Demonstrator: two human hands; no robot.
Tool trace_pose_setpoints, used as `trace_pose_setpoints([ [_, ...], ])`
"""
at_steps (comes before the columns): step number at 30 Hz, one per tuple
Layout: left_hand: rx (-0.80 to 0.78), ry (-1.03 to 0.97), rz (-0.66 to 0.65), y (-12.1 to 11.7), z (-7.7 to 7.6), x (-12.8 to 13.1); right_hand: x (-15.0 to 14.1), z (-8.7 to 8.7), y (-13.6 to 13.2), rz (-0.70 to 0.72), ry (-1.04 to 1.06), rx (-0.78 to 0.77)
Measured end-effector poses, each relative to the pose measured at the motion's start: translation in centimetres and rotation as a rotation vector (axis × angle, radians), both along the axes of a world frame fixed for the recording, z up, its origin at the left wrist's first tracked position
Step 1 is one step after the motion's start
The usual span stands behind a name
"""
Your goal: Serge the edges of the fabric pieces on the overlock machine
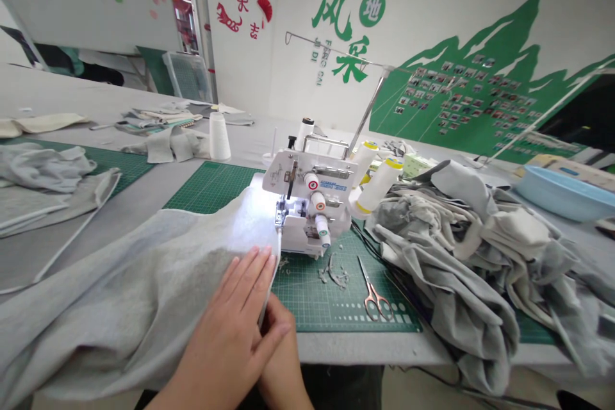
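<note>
On the grey desk point(163, 182), pale-grey woven cloth point(158, 269) led its edge from the flat, unclenched left hand point(237, 304) forward to the white sewing machine point(307, 163), right hand point(282, 320) half-hidden, grip unclear

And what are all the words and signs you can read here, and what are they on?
"基地": green circles on the wall.
"风采": big green characters, same wall.
"FENG CAI": small green letters beside them, blurry.
"JI DI": more small letters, blurry too.
"年大吉": red characters further left.
Too blurred to read: blue label on the sewing machine.
</note>
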State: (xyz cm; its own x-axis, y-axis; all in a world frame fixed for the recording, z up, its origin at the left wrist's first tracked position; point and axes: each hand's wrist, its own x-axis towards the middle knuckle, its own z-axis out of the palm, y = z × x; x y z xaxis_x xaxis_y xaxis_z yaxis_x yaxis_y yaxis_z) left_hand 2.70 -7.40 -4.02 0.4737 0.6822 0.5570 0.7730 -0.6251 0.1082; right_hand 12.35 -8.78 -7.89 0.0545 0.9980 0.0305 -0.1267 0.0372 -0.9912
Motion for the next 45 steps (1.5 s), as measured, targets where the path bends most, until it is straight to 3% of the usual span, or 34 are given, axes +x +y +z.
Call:
trace_pose_setpoints([
  [8, -0.009, -0.009, 0.039, 0.8, -0.4, 0.5, 0.0, -0.7, 0.1, -0.296, 0.002, -0.025],
  [15, -0.027, -0.029, 0.045, 1.2, 0.3, 0.1, 0.0, -1.4, -0.7, -0.146, 0.119, 0.000],
  [20, -0.009, -0.017, 0.007, 2.0, 0.9, -0.2, -0.2, -2.4, -0.7, -0.184, 0.078, -0.033],
  [28, -0.008, 0.009, -0.009, 3.2, 1.5, -0.6, -0.2, -0.7, -0.4, -0.204, 0.195, -0.017],
  [39, -0.018, 0.019, -0.001, 4.1, 1.6, -0.6, 0.0, -0.8, -0.5, -0.173, 0.158, -0.002],
  [45, -0.016, 0.038, 0.005, 4.7, 1.6, -0.5, -0.5, -1.1, -0.1, -0.292, 0.212, -0.012],
])
